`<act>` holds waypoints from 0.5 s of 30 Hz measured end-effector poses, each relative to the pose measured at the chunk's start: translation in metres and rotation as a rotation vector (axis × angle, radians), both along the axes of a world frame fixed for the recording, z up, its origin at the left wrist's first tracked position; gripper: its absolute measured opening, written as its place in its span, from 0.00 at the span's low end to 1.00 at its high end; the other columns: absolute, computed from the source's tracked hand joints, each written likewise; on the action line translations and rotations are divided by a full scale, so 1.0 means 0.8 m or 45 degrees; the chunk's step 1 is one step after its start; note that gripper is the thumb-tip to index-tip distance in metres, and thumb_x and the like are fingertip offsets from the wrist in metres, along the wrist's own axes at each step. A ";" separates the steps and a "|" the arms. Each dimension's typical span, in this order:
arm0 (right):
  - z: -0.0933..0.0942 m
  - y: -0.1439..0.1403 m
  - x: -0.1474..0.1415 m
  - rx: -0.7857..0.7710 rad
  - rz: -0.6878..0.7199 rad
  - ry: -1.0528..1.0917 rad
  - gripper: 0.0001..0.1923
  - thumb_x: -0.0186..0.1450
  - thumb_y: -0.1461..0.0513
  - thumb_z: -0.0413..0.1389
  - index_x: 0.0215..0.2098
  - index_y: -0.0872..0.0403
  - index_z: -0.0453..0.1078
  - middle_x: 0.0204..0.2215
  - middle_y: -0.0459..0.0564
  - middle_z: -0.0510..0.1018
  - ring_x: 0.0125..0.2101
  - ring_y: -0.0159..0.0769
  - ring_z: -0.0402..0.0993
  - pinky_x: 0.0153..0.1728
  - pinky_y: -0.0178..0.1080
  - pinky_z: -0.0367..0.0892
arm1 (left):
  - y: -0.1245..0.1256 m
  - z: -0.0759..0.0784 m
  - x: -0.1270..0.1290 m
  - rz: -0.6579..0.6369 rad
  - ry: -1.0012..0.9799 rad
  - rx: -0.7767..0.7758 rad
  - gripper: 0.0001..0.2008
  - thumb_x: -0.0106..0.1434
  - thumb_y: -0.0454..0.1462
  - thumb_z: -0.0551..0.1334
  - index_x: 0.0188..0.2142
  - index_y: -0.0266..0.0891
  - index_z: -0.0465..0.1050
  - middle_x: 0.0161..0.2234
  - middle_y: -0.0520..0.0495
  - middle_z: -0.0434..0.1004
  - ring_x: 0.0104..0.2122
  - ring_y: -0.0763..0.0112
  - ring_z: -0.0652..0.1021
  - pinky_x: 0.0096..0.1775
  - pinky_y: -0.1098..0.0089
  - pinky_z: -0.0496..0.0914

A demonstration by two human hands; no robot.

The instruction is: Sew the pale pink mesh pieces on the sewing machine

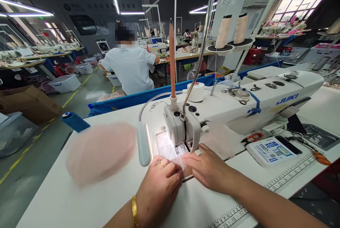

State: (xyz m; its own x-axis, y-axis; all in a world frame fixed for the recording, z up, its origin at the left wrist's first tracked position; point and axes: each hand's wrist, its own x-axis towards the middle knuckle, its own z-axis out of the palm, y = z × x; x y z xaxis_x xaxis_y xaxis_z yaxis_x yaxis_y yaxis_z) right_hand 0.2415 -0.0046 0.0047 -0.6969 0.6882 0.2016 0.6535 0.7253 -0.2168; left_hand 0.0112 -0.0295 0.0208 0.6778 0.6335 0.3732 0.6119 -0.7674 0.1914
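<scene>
**Translucent strip held flat at the presser foot**

Translucent strip (177,161) of thin material lies on the sewing table (79,199) directly in front of the presser foot (183,147) of the white Juki sewing machine (239,104), pinned between both hands. The left hand (159,185), wearing a ring and a gold bangle, is curled with its fingertips pressing down on the strip's near end; whether it pinches or only presses I cannot tell. The right hand (209,167) lies flat and open at about 3 o'clock from the strip, its fingers stretched toward the needle area and touching the material.

To do this well, I judge that the strip should stay flat and square to the foot, both hands tensioning it evenly, with fingertips kept beside the needle path rather than in it. The gooseneck lamp (143,143) lights the spot brightly, so the edge can be lined up by eye.

At 9 o'clock from the hands a blurred pink fabric piece (101,152) lies on the table. At 3 o'clock are red thread snips (252,137) and a printed card (271,150).

As for containers, white plastic bins (65,83) stand on the floor at 10 o'clock near a seated co-worker (130,65); their contents are not visible. A brown cardboard box (29,102) sits nearer, and I cannot see inside it. Two thread cones (232,29) stand on the rack at 1 o'clock.
</scene>
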 end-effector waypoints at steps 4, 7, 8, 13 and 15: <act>-0.006 0.003 -0.001 0.049 -0.019 0.044 0.14 0.65 0.71 0.51 0.44 0.52 0.73 0.37 0.52 0.80 0.40 0.46 0.66 0.44 0.45 0.62 | -0.001 0.001 0.001 0.003 0.030 -0.021 0.13 0.69 0.26 0.54 0.34 0.40 0.74 0.35 0.50 0.80 0.33 0.66 0.76 0.44 0.57 0.67; -0.012 0.006 -0.002 0.105 -0.052 0.055 0.17 0.65 0.70 0.50 0.47 0.55 0.74 0.42 0.54 0.80 0.40 0.46 0.66 0.43 0.45 0.64 | 0.004 -0.002 0.001 0.041 0.037 -0.009 0.14 0.69 0.26 0.53 0.35 0.41 0.74 0.35 0.49 0.80 0.33 0.65 0.76 0.43 0.56 0.67; -0.014 0.007 -0.002 0.130 -0.068 0.058 0.18 0.65 0.70 0.50 0.50 0.56 0.74 0.43 0.56 0.80 0.40 0.47 0.66 0.42 0.45 0.64 | 0.006 -0.003 0.001 0.053 0.042 -0.005 0.14 0.69 0.26 0.53 0.35 0.41 0.74 0.36 0.49 0.80 0.33 0.65 0.76 0.43 0.56 0.67; -0.015 0.008 -0.001 0.181 -0.063 0.107 0.23 0.65 0.70 0.50 0.57 0.58 0.71 0.46 0.60 0.79 0.45 0.49 0.67 0.43 0.46 0.66 | 0.010 -0.008 -0.001 0.053 0.026 0.019 0.13 0.65 0.24 0.54 0.33 0.40 0.73 0.37 0.48 0.80 0.33 0.64 0.75 0.42 0.57 0.67; -0.013 0.006 -0.002 0.139 0.006 0.114 0.21 0.65 0.70 0.50 0.53 0.54 0.72 0.47 0.56 0.79 0.44 0.47 0.67 0.45 0.46 0.65 | 0.009 -0.010 -0.003 0.041 0.001 0.023 0.14 0.64 0.23 0.54 0.34 0.39 0.73 0.37 0.48 0.80 0.33 0.65 0.75 0.43 0.57 0.67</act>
